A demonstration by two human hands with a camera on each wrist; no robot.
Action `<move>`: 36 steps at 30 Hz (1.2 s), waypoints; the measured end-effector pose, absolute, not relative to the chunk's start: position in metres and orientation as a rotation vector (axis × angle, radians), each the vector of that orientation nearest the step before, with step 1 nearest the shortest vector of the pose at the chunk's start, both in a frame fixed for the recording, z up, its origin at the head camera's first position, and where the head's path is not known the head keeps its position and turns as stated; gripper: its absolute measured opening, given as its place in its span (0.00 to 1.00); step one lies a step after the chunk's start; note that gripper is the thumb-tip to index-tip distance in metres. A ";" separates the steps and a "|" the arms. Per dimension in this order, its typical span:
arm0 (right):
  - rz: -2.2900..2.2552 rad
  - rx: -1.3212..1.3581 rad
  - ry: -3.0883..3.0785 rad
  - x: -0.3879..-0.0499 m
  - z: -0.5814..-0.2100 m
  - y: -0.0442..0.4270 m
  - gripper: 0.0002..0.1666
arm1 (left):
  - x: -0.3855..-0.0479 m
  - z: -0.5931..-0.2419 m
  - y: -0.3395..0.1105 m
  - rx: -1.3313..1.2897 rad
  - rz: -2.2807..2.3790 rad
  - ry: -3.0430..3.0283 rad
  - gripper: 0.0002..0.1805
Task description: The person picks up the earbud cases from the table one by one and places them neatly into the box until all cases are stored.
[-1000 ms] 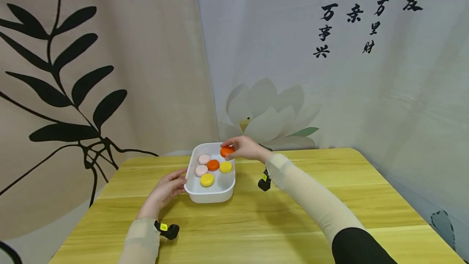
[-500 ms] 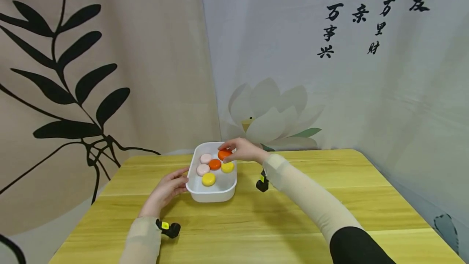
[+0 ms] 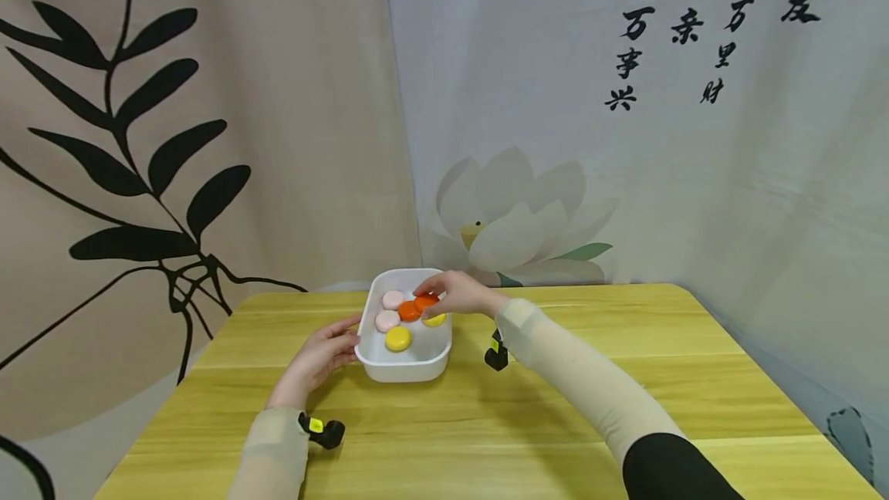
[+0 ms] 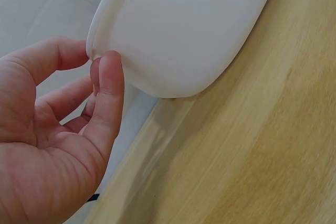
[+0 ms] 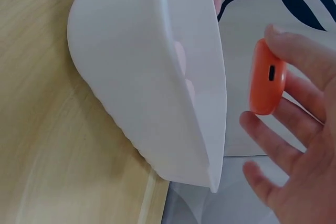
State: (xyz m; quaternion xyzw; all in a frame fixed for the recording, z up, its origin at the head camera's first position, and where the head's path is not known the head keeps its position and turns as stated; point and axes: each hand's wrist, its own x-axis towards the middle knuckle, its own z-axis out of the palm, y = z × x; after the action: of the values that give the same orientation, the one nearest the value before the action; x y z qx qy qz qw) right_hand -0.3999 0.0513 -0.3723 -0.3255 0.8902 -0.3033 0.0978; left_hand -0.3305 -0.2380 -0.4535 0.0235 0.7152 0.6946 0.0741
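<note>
A white plastic tub point(image 3: 406, 372) stands on the table with several round pucks inside. My left hand point(image 3: 322, 349) holds the tub's left rim, and the left wrist view shows the fingertips point(image 4: 110, 72) pinching its edge. With thumb and fingers, my right hand point(image 3: 464, 293) grips an orange round puck point(image 3: 427, 302) over the tub's right part. Seen from the right wrist, this puck has a small dark slot in its side and is above the rim. Below it, a yellow puck point(image 3: 435, 320) is partly hidden. Another orange puck point(image 3: 408, 311) lies beside it.
Two pink pucks point(image 3: 387, 321) lie along the tub's left side, and a second yellow puck point(image 3: 398, 339) is nearer the front. The wooden table point(image 3: 556, 423) ends at a printed curtain point(image 3: 312, 137) just behind the tub.
My right hand has brought the orange puck down and slightly left and nearer, so that it now partly covers the yellow one. The left hand keeps its hold on the tub.
</note>
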 end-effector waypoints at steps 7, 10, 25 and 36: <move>-0.871 -1.005 2.639 -0.402 -0.376 0.049 0.26 | -0.330 -0.454 -0.239 0.094 2.069 2.152 0.29; -0.858 -1.010 2.644 -0.402 -0.375 0.049 0.25 | -0.331 -0.453 -0.239 0.090 2.068 2.149 0.29; -0.754 -1.017 2.617 -0.406 -0.369 0.044 0.24 | -0.330 -0.455 -0.239 0.075 2.063 2.156 0.30; -0.620 -1.042 2.594 -0.410 -0.361 0.036 0.23 | -0.332 -0.457 -0.239 0.068 2.063 2.159 0.29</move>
State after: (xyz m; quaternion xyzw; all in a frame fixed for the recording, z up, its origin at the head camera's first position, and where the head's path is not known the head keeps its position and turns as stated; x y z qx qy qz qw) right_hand -0.4102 0.0356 -0.3612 -0.3603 0.8972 -0.2146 0.1384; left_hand -0.3321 -0.2395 -0.4565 0.0226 0.7206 0.6887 0.0771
